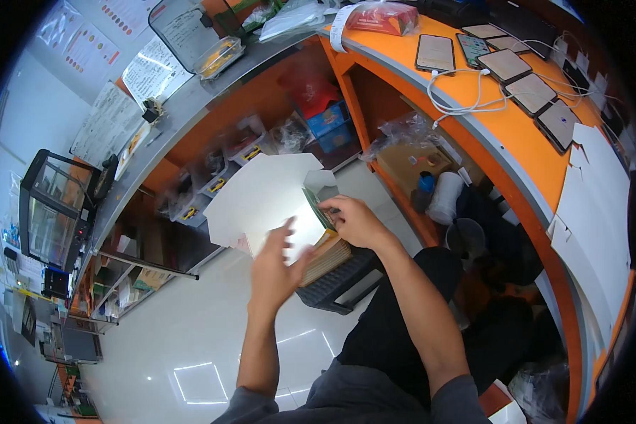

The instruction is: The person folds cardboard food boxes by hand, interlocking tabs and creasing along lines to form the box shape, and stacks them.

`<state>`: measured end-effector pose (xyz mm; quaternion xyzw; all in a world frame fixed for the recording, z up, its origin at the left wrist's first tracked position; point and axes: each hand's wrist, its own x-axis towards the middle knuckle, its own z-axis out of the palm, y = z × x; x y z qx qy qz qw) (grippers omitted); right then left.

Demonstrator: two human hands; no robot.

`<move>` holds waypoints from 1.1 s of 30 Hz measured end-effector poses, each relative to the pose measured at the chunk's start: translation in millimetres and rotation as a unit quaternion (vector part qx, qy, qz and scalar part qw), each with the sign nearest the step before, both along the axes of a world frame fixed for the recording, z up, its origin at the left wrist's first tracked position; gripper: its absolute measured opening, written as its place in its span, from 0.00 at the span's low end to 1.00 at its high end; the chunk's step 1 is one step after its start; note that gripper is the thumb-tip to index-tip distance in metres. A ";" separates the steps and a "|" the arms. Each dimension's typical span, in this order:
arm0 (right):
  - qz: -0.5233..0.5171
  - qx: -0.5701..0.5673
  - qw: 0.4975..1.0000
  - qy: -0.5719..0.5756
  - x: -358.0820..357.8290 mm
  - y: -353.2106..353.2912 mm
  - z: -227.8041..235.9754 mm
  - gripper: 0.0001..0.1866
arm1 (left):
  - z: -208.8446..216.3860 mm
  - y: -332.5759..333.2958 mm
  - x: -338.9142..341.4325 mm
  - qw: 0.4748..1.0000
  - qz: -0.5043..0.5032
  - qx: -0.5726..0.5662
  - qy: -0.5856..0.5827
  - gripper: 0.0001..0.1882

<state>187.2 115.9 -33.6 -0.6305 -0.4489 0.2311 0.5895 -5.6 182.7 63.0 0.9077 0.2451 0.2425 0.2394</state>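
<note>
A large white cardboard sheet (261,194) with angled corners lies in front of me. It rests on a stack of flat cardboard (326,260), which sits on a dark plastic stool (343,283). Along the sheet's right side a flap with a green and yellow outer face (318,212) stands folded up. My right hand (357,222) has its fingers bent round this flap's edge. Over the sheet's near edge, my left hand (279,265) has its fingers apart and slightly blurred, with nothing in it.
An orange counter (523,116) curves along the right, bearing several phones (509,65), white cables (466,109) and white cut sheets (593,205). Under the grey counter at left stand plastic bins (219,177). A black display case (60,208) stands at far left.
</note>
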 end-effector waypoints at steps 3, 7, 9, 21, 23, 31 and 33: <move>0.018 -0.005 1.000 0.013 -1.7 -4.0 3.7 0.21 | -7.6 1.3 23.9 0.983 -0.167 0.066 0.048 0.27; -0.026 -0.002 0.993 -0.112 -9.9 -3.9 12.7 0.22 | -18.9 15.4 27.1 0.977 -0.159 0.097 0.103 0.25; -0.026 0.025 0.992 -0.124 -7.6 -5.1 5.0 0.22 | -23.0 13.4 27.6 0.975 -0.156 0.122 0.103 0.23; -0.108 -0.010 0.992 -0.065 -11.5 -4.9 -23.2 0.31 | -29.5 10.8 30.9 0.954 -0.179 0.195 0.138 0.15; -0.081 -0.047 0.996 -0.012 -10.6 -3.4 -22.9 0.30 | -32.9 13.3 31.7 0.948 -0.185 0.213 0.144 0.16; -0.046 -0.100 0.992 0.061 -1.3 -11.3 -31.3 0.27 | -38.7 8.5 31.4 0.923 -0.212 0.232 0.221 0.19; -0.051 -0.104 0.992 0.050 -3.9 -14.3 -30.3 0.26 | -27.5 11.3 27.5 0.939 -0.226 0.159 0.204 0.21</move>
